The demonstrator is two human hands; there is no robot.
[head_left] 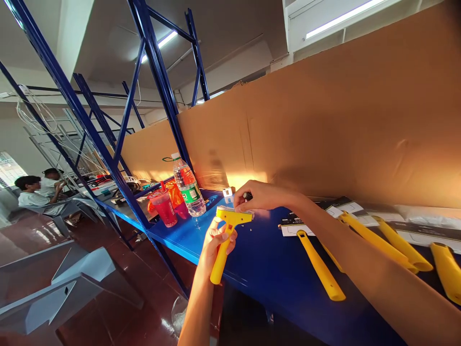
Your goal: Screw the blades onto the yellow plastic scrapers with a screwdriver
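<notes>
Gripping the yellow scraper (226, 240) handle, the left hand (215, 239) steadies it while the right hand (256, 196) pinches its blade.

Yellow scraper (226, 235), blue shelf (266, 259), red drink cup (163, 207), brown cardboard (324, 134).

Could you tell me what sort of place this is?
Probably a small workshop or assembly area: blue steel racking over a blue workbench, several loose yellow handles, and the left hand holding a yellow scraper while the right hand works at its head.
</notes>
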